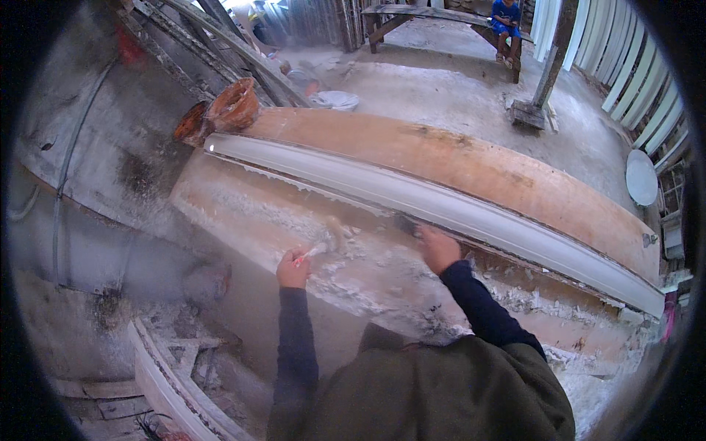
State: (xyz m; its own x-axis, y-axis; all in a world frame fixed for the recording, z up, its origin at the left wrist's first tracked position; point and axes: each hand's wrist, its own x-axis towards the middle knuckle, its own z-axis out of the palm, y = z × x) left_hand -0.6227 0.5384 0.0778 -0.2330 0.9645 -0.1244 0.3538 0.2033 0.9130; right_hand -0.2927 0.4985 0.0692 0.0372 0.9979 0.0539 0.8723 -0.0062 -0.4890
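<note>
A long white moulding with fine lengthwise lines lies across the wooden worktable, bordered by dark strips along its edges. Against its near edge, my right hand is closed on a dark flat scraper, partly hidden by the fingers. My left hand, farther left over the table's near side, grips a brush with a reddish handle. Its pale end looks blurred. Crumbly white plaster residue covers the board below and between both hands.
Two orange, plaster-smeared bowls sit at the table's far left end. Beyond stand a wooden post and a bench with a seated person. White lengths lean at right. A curved pale piece lies lower left.
</note>
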